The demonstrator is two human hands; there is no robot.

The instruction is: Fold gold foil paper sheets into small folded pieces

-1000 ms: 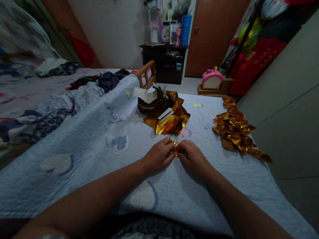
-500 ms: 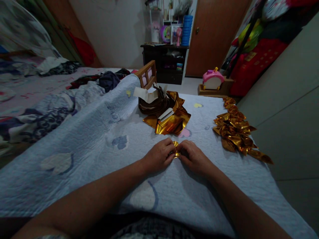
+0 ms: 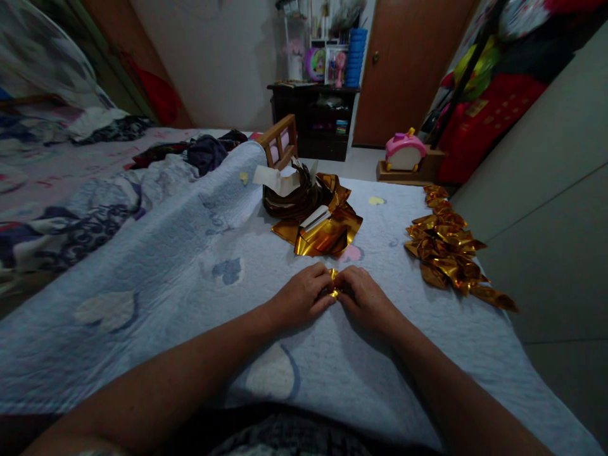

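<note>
Between my two hands a small piece of gold foil paper [image 3: 334, 292] shows, low over the bedspread, mostly covered by fingers. My left hand [image 3: 304, 294] pinches it from the left. From the right my right hand [image 3: 367, 296] grips it, with the fingertips of both hands nearly meeting. Just beyond the hands lie loose gold foil sheets [image 3: 327, 238], with a brown-and-white stack of paper [image 3: 289, 199] behind them. Off to the right, several folded gold foil pieces [image 3: 444, 247] sit in a row.
A pale blue quilted bedspread [image 3: 190, 285] with heart patterns lies under everything. Crumpled clothes [image 3: 206, 154] are at the far left. A wooden rail [image 3: 284, 142] stands at the bed's far end. Past the bed are a dark cabinet [image 3: 311, 120] and a pink toy case [image 3: 405, 151].
Both hands stay in place with small finger movements on the gold foil paper. Slightly less of the foil shows between them.
</note>
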